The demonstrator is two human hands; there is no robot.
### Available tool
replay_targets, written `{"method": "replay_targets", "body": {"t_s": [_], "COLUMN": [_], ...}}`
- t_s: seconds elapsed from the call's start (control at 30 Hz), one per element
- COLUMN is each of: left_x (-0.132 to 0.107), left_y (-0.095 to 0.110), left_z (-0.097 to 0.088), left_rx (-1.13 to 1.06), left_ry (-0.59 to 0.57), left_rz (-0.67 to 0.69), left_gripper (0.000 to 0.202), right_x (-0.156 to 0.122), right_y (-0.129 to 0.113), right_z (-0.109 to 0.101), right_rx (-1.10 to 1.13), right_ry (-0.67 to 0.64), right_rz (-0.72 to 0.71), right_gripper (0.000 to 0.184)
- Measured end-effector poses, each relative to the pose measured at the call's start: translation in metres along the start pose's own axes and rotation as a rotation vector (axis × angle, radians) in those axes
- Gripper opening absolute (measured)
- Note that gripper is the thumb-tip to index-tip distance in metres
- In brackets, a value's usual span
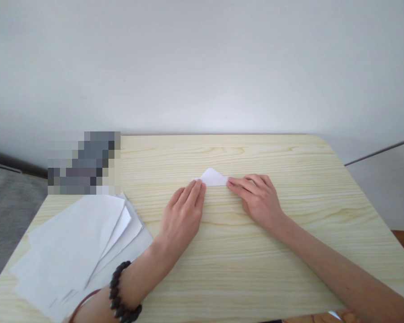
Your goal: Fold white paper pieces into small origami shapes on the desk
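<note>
A small piece of folded white paper (212, 177) lies on the table, with a rounded peak on its far side and a straight near edge. My left hand (184, 208) has its fingers together on the paper's left end, gripping it against the tabletop; the thumb is hidden. At the right end, my right hand (259, 195) is closed on the paper with the index finger and thumb, the other fingers loosely bent. Dark beads circle my left wrist.
The pale wood-grain table (289, 269) meets a white wall (202, 67) at its far edge. Several loose white sheets (70, 242) are fanned out at the left, partly under my left forearm. A dark pixelated object (94, 157) sits at the far left corner.
</note>
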State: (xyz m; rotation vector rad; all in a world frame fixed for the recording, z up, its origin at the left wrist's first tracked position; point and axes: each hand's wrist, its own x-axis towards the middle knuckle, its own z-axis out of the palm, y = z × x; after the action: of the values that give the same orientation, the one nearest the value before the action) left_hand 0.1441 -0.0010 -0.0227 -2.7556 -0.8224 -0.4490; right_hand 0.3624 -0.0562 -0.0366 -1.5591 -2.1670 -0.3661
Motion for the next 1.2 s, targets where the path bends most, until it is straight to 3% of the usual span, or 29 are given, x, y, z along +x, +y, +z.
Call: {"method": "replay_targets", "body": {"t_s": [0.13,0.3,0.4,0.57,0.83,1.03,1.2], "left_x": [-0.001,0.008,0.017,0.019,0.020,0.019,0.019], "left_y": [0.003,0.003,-0.007,-0.021,-0.018,-0.023,-0.021], "left_z": [0.003,0.007,0.009,0.014,0.008,0.004,0.000], "left_rx": [-0.015,-0.065,-0.098,-0.206,-0.370,-0.428,-0.547], "left_ry": [0.004,0.016,0.017,0.065,0.110,0.255,0.278], "left_rz": [-0.060,-0.117,-0.108,-0.013,0.000,0.026,0.055], "left_gripper": [0.039,0.031,0.027,0.023,0.017,0.018,0.017], "right_x": [-0.002,0.013,0.025,0.033,0.028,0.025,0.023], "right_y": [-0.001,-0.007,-0.004,0.007,0.003,0.001,-0.006], "right_z": [-0.001,0.001,0.004,0.011,0.008,0.000,-0.001], "right_rx": [0.014,0.126,0.304,0.455,0.416,0.469,0.435], "right_ry": [-0.016,-0.053,-0.089,-0.109,0.002,0.087,0.132], "right_rz": [0.014,0.107,0.144,0.088,0.014,-0.067,-0.119], "right_gripper": [0.038,0.020,0.010,0.026,0.017,0.011,0.012]}}
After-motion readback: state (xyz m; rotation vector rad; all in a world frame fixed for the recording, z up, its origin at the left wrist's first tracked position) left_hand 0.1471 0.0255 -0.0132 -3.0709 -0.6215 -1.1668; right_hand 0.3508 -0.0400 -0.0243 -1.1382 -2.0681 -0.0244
